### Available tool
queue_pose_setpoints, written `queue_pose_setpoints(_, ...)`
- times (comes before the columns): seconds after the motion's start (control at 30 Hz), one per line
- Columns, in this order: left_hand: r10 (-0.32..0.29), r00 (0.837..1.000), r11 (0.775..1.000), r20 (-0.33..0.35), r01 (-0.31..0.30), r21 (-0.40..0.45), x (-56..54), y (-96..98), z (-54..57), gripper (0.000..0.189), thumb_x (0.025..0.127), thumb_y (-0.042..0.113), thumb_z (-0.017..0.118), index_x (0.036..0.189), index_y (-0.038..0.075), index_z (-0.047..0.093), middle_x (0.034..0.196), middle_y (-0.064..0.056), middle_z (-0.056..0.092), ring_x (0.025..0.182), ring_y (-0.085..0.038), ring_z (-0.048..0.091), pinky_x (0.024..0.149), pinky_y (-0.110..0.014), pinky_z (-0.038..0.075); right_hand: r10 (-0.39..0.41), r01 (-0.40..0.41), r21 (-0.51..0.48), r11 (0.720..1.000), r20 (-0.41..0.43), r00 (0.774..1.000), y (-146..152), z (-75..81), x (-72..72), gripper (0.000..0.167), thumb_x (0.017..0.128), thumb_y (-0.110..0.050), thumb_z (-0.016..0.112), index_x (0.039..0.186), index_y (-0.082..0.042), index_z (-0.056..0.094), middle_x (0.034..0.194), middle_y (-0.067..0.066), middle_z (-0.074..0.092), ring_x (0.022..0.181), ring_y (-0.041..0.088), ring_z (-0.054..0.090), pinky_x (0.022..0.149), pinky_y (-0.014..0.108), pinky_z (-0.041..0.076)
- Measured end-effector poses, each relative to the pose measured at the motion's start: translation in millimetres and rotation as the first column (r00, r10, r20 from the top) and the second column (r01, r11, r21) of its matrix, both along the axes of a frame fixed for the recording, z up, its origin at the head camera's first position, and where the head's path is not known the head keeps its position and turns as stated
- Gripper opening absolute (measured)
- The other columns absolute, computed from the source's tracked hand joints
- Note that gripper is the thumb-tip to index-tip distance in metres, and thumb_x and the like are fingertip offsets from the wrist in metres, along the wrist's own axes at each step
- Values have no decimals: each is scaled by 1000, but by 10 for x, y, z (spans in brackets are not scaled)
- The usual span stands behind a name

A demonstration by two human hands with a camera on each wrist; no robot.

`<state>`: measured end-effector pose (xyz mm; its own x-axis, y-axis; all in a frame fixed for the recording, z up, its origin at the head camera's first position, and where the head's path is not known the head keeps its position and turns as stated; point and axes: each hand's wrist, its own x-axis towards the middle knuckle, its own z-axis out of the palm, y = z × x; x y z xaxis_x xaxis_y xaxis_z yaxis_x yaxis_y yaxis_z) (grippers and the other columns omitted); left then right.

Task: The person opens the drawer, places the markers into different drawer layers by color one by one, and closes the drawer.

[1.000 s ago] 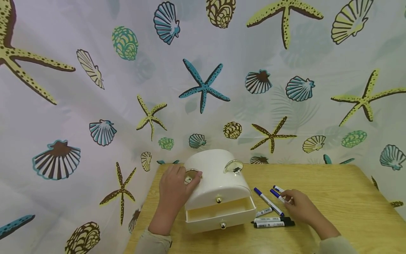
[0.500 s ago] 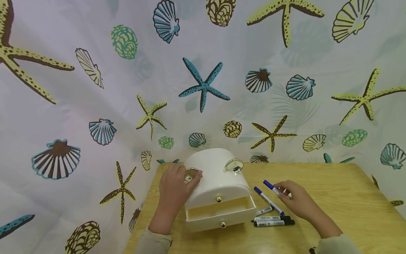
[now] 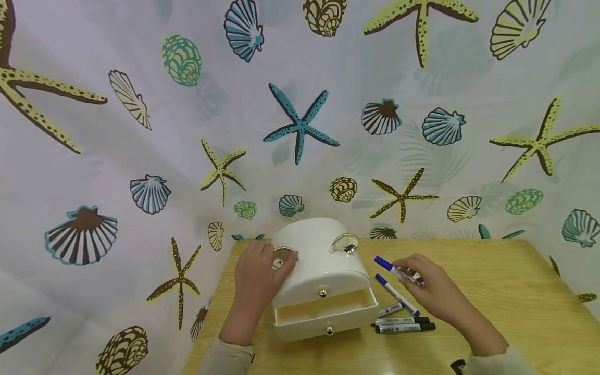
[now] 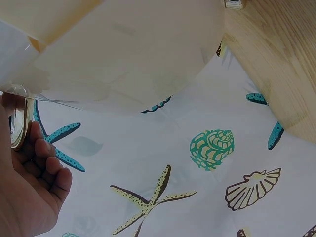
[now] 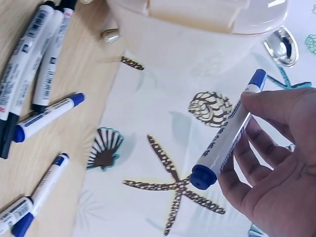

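A white rounded-top drawer box (image 3: pixel 311 260) stands on the table, its lower drawer (image 3: pixel 328 311) pulled out and its upper drawer closed. My left hand (image 3: pixel 260 278) grips the box's left gold ear-shaped ring (image 4: pixel 19 118), with fingers curled at it in the left wrist view. To the right of the box, my right hand (image 3: pixel 433 289) pinches a white marker with a blue cap (image 5: pixel 229 128) between thumb and fingers. The capped end points toward the box in the head view.
Another blue-capped marker (image 3: pixel 398 296) lies close beside the box. Two black-capped markers (image 3: pixel 404 328) lie in front of it, near a partly hidden marker (image 3: pixel 390 310). More blue markers (image 5: pixel 47 185) show low in the right wrist view. A shell-printed curtain (image 3: pixel 300 125) hangs behind the table (image 3: pixel 497 291).
My right hand has lifted the blue marker off the table and carried it left and up, nearer the box. My left hand has stayed at the ring.
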<state>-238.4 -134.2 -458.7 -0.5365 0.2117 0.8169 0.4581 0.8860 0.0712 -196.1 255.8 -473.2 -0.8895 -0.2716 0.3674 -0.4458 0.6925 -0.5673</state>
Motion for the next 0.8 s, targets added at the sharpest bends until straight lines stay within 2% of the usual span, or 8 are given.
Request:
queue_pose_setpoints(0.2, 6, 1000, 1000, 19, -6, -4, -12, -2, -14, 56, 92, 50, 79, 65, 12, 47, 69, -1, 51, 61, -18, 46, 53, -30, 38, 28, -29, -7, 1000, -125, 992, -123, 173, 97, 30, 96, -2, 77, 122, -17, 75, 110, -7, 69, 89, 2, 60, 71, 23, 55)
queue_pose_setpoints(0.4, 12, 999, 1000, 32, -11, -5, -4, -4, -15, 55, 92, 51, 79, 65, 12, 49, 70, -1, 52, 62, -18, 47, 54, -29, 38, 55, -51, 23, 998, -225, 973, -254, 263, 157, 39, 89, 4, 81, 118, -20, 76, 110, -9, 69, 92, 4, 60, 73, 25, 57)
queue_pose_setpoints(0.6, 9, 999, 1000, 42, -9, -2, 8, -3, -8, 56, 94, 53, 76, 67, 13, 47, 71, -1, 52, 63, -19, 47, 55, -31, 39, 106, -97, 45, 994, -269, 957, -397, 263, 191, 42, 86, 4, 83, 118, -21, 76, 110, -11, 69, 102, 8, 62, 78, 29, 57)
queue_pose_setpoints(0.8, 3, 999, 1000, 34, -3, -3, -2, -8, -13, 56, 94, 52, 76, 67, 12, 48, 71, -2, 53, 63, -19, 48, 55, -31, 40, 169, -147, 92, 985, -326, 930, -541, 201, 196, 45, 83, 7, 84, 117, -21, 76, 111, -12, 68, 101, 6, 60, 78, 25, 54)
